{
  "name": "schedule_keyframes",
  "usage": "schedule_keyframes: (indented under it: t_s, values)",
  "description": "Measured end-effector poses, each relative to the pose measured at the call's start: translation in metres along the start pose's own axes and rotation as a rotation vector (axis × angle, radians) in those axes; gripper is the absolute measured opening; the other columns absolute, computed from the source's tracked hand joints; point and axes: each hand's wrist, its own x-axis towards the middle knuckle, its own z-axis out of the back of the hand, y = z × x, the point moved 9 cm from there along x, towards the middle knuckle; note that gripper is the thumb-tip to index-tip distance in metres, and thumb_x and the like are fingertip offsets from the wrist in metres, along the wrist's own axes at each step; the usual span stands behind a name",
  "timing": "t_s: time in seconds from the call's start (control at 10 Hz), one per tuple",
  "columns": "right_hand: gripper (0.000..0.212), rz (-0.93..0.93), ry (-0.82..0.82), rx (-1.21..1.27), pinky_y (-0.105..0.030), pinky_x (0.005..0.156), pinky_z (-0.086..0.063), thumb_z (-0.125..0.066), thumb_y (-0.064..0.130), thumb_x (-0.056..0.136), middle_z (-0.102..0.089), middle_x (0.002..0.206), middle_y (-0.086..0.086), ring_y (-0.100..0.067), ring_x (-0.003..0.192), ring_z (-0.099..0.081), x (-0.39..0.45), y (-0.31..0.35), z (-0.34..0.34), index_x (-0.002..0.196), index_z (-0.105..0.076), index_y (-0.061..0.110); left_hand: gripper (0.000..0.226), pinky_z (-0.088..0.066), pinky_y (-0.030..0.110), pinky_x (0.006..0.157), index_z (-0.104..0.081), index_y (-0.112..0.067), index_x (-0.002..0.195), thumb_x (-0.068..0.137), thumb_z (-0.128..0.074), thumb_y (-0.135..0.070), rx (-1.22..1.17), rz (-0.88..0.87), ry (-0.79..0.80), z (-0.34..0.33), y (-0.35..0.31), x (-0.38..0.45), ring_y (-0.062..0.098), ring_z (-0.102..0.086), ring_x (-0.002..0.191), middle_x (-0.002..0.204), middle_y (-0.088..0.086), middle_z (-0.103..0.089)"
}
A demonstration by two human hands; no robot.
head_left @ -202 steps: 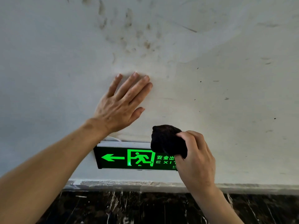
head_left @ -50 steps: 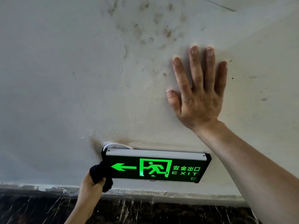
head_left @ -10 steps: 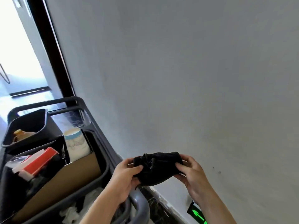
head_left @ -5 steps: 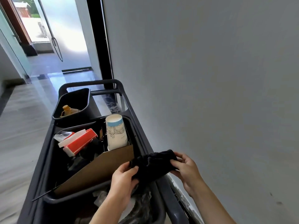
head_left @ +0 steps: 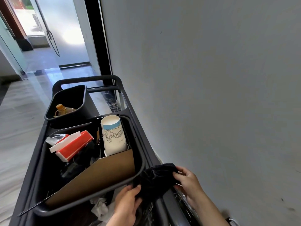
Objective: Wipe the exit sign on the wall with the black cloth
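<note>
The black cloth point(head_left: 154, 180) hangs bunched between both hands, low over the right rail of a dark cleaning cart point(head_left: 138, 132). My left hand point(head_left: 127, 204) pinches its lower left edge from below. My right hand point(head_left: 187, 181) holds its right end with the fingertips. The exit sign is out of view; only a white cable end point(head_left: 231, 221) shows at the bottom right by the wall.
The cart holds a dark bin point(head_left: 140, 170) with a cardboard sheet point(head_left: 104, 175), a paper cup point(head_left: 114, 136) and a red and white box point(head_left: 73, 145). A smaller bin point(head_left: 81, 101) behind it holds a bottle point(head_left: 61, 109). The grey wall point(head_left: 211, 95) runs along the right; a glass door point(head_left: 53, 30) stands ahead.
My view has swung from the exit sign on the wall to the cart. Both hands with the cloth have dropped lower over the cart's rail in the last half second.
</note>
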Motion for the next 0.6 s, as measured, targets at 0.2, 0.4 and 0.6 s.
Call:
schedule_keyframes:
  t_s: [0.2,0.4,0.6]
  values:
    - [0.023,0.011,0.020,-0.024,-0.025,0.056,-0.051,-0.057,0.002,0.089,-0.070,0.098,-0.005,-0.018,0.082,-0.066,-0.009,0.009,-0.002,0.104,-0.067,0.015,0.024,-0.054,0.039,0.077,-0.063,0.005,0.114,0.090,-0.066,0.005,0.214,-0.047,0.040,0.005,-0.013,-0.008,0.033,-0.068,0.090,0.103,0.023,-0.072]
    - [0.029,0.144,-0.058,-0.156,-0.030,0.088,-0.044,-0.060,0.016,0.091,-0.062,0.114,0.002,-0.010,0.102,-0.059,-0.032,0.031,0.011,0.120,-0.058,0.019,0.037,-0.043,0.032,0.087,-0.063,0.000,0.124,0.089,-0.071,-0.006,0.538,-0.323,-0.016,0.011,-0.047,-0.028,0.019,-0.062,0.094,0.103,0.008,-0.068]
    - [0.035,0.418,-0.183,-0.381,-0.027,0.094,-0.039,-0.056,0.037,0.092,-0.056,0.128,0.010,-0.007,0.115,-0.051,-0.086,0.087,0.028,0.126,-0.053,0.029,0.021,-0.043,0.030,0.098,-0.064,-0.025,0.114,0.093,-0.065,-0.022,0.782,-0.756,0.076,-0.042,-0.086,-0.097,0.014,-0.057,0.113,0.118,-0.005,-0.059]
